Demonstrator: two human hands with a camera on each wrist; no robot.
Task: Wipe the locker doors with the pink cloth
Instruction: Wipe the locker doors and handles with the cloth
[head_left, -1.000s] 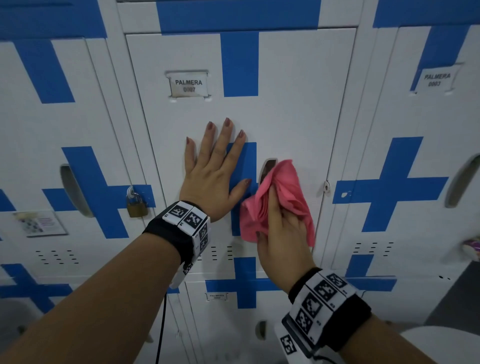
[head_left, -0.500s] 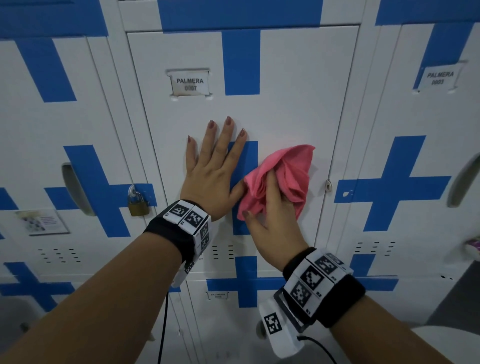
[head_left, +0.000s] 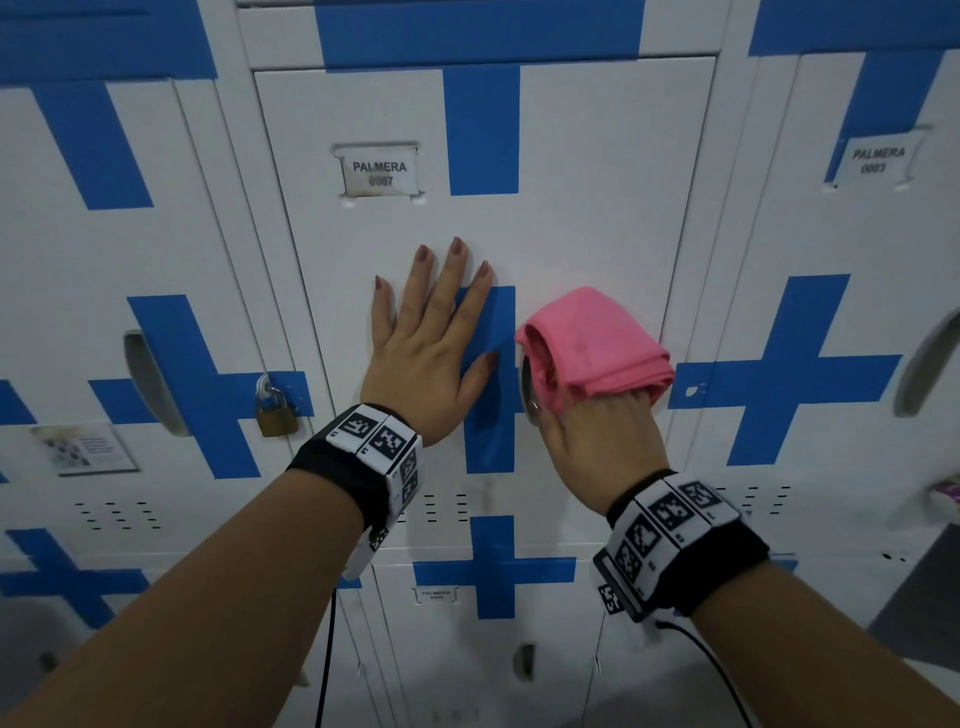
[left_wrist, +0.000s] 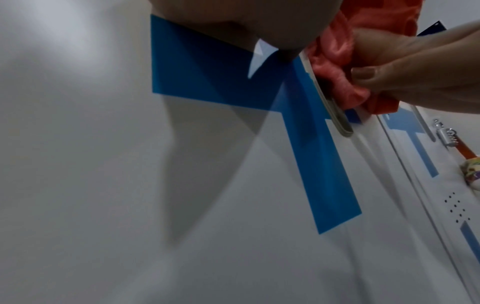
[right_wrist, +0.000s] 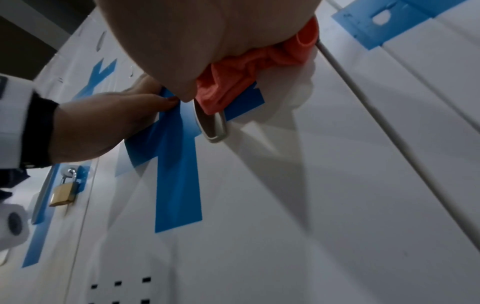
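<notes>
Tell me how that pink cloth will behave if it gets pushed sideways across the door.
The pink cloth is bunched in soft folds under the right hand, so it is probably floppy and would crumple rather than slide as one piece. It looks thin, likely light. Its loose edge hangs at the metal handle and may snag there.

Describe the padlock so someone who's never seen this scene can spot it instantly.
Start at the middle locker door labelled PALMERA 0007, where the left hand lies flat. Go to the door on its left and follow that door's blue cross to its right arm. The brass padlock hangs there; no other door in the head view shows one.
</notes>
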